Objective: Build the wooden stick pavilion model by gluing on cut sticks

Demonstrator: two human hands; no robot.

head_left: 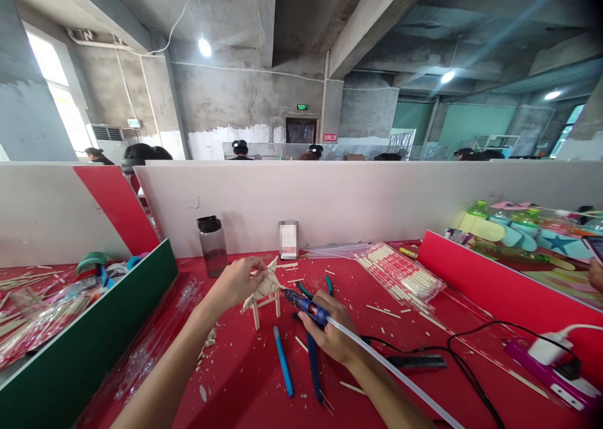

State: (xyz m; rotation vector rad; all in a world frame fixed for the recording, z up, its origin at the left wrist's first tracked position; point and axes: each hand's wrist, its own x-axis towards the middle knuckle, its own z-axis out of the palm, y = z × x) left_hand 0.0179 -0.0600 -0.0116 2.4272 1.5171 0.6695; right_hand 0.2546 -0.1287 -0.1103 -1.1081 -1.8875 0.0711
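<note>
Bottle (213, 247): placed upright near the partition (377, 203)
Bulb (204, 47): hung from the ceiling (226, 14)
Green sign (302, 107): mounted above a doorway (301, 131)

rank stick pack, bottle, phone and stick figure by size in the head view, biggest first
1. Stick pack
2. Bottle and stick figure: unsure which looks larger, as the left hand hides part of the figure
3. Phone

One glue gun (305, 304) – one stick model (270, 286)

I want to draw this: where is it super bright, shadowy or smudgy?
All in the head view: the hanging bulb and left window glare white; a bluish streak crosses the upper right; a dark shadow lies on the red table, nearer than the stick animal; the phone screen is partly blurred.
</note>
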